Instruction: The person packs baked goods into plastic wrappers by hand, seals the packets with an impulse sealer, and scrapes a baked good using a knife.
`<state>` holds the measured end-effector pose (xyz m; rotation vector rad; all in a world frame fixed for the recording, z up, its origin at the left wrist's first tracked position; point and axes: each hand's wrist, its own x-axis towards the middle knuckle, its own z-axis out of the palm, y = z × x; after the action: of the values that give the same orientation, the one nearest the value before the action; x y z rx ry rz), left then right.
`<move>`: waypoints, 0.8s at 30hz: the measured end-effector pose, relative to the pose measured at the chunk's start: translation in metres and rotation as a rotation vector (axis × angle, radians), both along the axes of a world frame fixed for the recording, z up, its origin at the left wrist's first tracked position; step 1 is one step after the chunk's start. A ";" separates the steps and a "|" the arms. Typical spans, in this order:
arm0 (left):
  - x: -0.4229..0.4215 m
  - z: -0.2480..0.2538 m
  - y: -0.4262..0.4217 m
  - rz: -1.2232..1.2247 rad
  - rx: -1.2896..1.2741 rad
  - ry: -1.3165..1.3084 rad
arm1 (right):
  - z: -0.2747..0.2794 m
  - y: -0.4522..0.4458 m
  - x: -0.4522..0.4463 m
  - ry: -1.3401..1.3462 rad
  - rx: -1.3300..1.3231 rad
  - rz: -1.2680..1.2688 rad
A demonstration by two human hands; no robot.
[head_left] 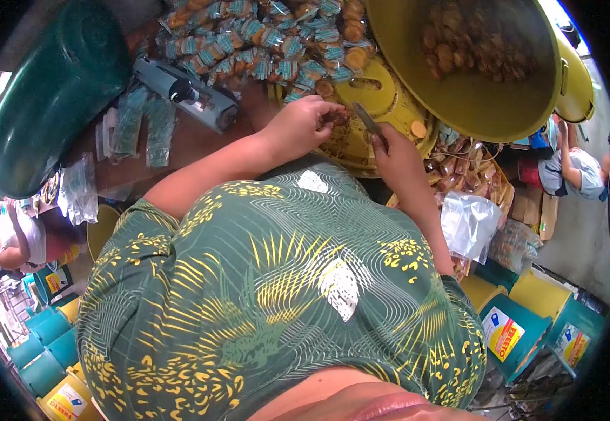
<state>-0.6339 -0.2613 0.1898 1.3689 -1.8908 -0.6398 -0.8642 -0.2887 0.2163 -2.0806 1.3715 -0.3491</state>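
My left hand is closed, its fingertips pinching a small dark brown piece of food. My right hand grips a knife by its handle. The blade points up toward the left hand, with its tip just beside the piece. Both hands are over a round yellow lid scattered with brown crumbs. A pale round biscuit lies on the lid, right of the knife.
A big yellow tub holding brown pieces leans at upper right. Several wrapped biscuits with teal labels are heaped behind the lid. A grey sealing device and a green bin stand left. Clear bags lie right. People sit on both sides.
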 end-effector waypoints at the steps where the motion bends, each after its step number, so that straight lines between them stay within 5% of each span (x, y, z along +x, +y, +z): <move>1: 0.000 0.001 0.001 -0.001 0.019 0.006 | 0.001 0.002 0.002 -0.017 -0.003 0.029; 12: 0.001 0.000 -0.001 0.006 0.111 0.059 | 0.006 0.011 0.007 -0.030 -0.019 0.061; 18: 0.005 -0.015 -0.011 -0.042 0.496 0.644 | -0.015 -0.001 0.002 -0.255 0.044 0.005; 24: 0.000 -0.006 -0.004 -0.091 0.660 0.925 | -0.032 0.001 0.012 -0.400 0.030 0.027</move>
<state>-0.6336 -0.2652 0.1842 1.0326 -1.0083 -1.6969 -0.8520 -0.2879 0.1841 -1.8747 1.1005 -0.6868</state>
